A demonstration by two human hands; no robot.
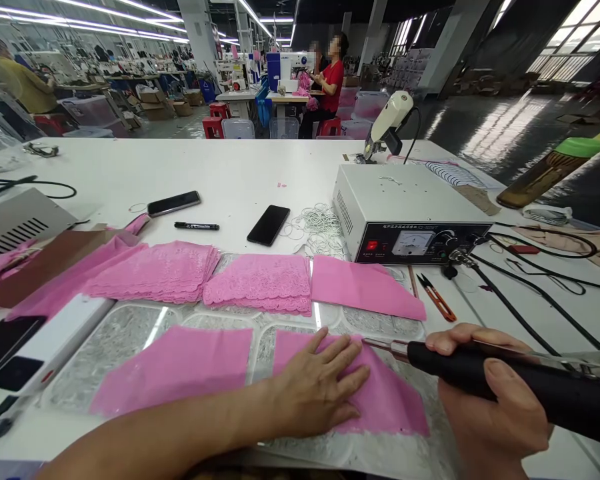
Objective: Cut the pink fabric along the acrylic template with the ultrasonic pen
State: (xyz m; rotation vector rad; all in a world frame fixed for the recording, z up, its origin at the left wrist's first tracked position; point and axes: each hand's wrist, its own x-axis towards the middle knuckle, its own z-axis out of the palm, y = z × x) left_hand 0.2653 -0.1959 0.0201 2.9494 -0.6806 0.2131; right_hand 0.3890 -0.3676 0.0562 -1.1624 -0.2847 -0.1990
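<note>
My left hand (pixel 320 387) lies flat on a cut pink fabric panel (pixel 395 393), fingers spread. In my right hand (pixel 500 393) is a handheld ultrasonic welder (pixel 460 367) with a black handle and a thin metal tip. The tip points left and meets the panel's upper edge, just beyond my left fingertips; I cannot tell how firmly it presses. A second pink panel (pixel 180 363) lies to the left on the same clear plastic sheet (pixel 130 327). Behind are a stack of lace-patterned pink pieces (pixel 260 283), another lace stack (pixel 155 270) and a plain pink stack (pixel 365 287).
A grey control box (pixel 415 200) with a dial stands behind, its cables (pixel 540 307) running right. Orange-handled thread snips (pixel 437 297), a phone (pixel 269 225), a marker (pixel 197 227) and a white power bank (pixel 55 340) lie around. A co-worker in red (pixel 334 87) sits beyond the table.
</note>
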